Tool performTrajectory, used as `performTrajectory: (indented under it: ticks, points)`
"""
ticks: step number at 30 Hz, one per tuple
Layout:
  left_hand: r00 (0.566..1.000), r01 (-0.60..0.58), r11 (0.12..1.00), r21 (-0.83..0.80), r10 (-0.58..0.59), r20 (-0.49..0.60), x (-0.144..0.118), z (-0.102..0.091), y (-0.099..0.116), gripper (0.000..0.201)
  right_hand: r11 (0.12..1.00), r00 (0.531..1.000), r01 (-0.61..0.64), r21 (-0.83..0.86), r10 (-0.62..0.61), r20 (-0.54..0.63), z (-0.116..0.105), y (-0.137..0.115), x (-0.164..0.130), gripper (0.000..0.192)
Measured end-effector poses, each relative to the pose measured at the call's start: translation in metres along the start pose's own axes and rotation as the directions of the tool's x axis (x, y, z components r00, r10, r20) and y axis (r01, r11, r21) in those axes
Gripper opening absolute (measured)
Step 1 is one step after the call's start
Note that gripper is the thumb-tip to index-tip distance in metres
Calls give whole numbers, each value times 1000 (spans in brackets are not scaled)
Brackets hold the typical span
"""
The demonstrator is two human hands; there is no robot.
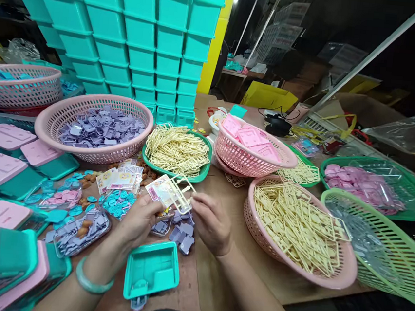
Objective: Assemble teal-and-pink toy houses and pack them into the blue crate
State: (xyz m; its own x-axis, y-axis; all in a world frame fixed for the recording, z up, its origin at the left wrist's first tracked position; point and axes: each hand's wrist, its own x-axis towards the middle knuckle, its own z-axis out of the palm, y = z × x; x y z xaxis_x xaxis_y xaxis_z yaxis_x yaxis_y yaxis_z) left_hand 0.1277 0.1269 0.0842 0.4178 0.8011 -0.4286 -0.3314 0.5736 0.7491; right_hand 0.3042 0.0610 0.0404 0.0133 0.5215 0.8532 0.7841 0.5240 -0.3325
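My left hand (138,221), with a pale green bangle at its wrist, is closed on a small printed paper card (159,188). My right hand (211,225) pinches the edge of a cream plastic parts frame (181,203), which overlaps the card's right side. Below the hands sits an open teal plastic box (154,270) with a small grey-purple part at its front edge. Behind the hands lie more printed cards (119,178) and a pile of blue round pieces (117,202). Loose grey-purple parts (184,234) lie beneath my hands.
Pink-lidded teal boxes (2,170) crowd the left. A pink basket of purple parts (103,128) and a green basket of cream frames (178,150) stand behind. On the right are a pink basket of cream frames (296,222) and a light-green basket (396,252). Teal bins (138,31) tower behind.
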Motion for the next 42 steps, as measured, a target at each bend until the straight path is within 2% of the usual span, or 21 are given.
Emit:
performTrajectory:
  ticks: [3,6,8,9,10,11,12,13,14,15,16,18,22,24,26,29,32,36,42]
  points:
    - [996,51,997,-50,-47,76,-6,6,-5,55,999,997,37,-26,-35,67,1,-17,-20,57]
    - [998,49,995,-82,-46,35,-8,10,-6,35,999,985,48,1,-48,165,1,-17,-34,51]
    - [997,57,997,-45,-59,-57,-5,13,-5,19,999,972,-50,3,48,231,-3,-3,-40,46]
    - [992,67,998,-19,-69,-102,-3,15,-5,14,987,955,-156,-46,162,248,-5,9,-41,43]
    - [987,78,997,4,-77,-138,-1,17,-5,12,944,911,-297,-143,325,253,-8,25,-41,42]
    - [984,85,996,20,-81,-157,0,20,-5,14,854,830,-445,-270,506,234,-10,44,-40,44]
    - [984,93,995,33,-87,-156,0,24,-6,15,724,721,-563,-399,666,190,-12,63,-38,47]
    - [986,104,994,45,-97,-138,-1,28,-6,17,589,609,-631,-505,779,147,-14,82,-35,51]
    - [988,119,991,56,-112,-110,-2,32,-7,18,498,536,-656,-567,837,114,-14,98,-33,54]
    - [989,132,989,67,-127,-82,-4,35,-7,18,442,487,-662,-605,867,101,-14,110,-32,56]
    - [989,143,987,77,-139,-59,-6,37,-6,19,428,470,-658,-620,876,106,-14,116,-33,55]
    - [989,149,984,93,-146,-38,-11,37,-4,19,447,466,-633,-632,872,151,-14,111,-40,48]
    - [993,112,988,102,-106,-59,-13,27,4,20,518,473,-568,-639,842,262,-19,70,-59,38]
    - [993,97,990,100,-90,-71,-13,25,6,21,515,478,-561,-648,841,254,-22,64,-57,38]
    - [993,110,988,112,-104,-56,-14,27,4,22,453,471,-583,-674,865,174,-20,77,-43,42]
    - [991,136,981,141,-137,-4,-18,34,2,21,301,408,-645,-702,913,16,-14,115,-16,51]
    - [990,129,981,145,-135,28,-23,33,3,20,240,353,-685,-688,935,-25,-9,139,0,41]
    - [996,86,988,128,-85,-16,-21,24,6,22,287,349,-735,-615,937,20,-9,132,-5,32]
    - [994,107,989,100,-108,2,-15,19,6,30,415,408,-855,-311,909,88,-12,97,-27,57]
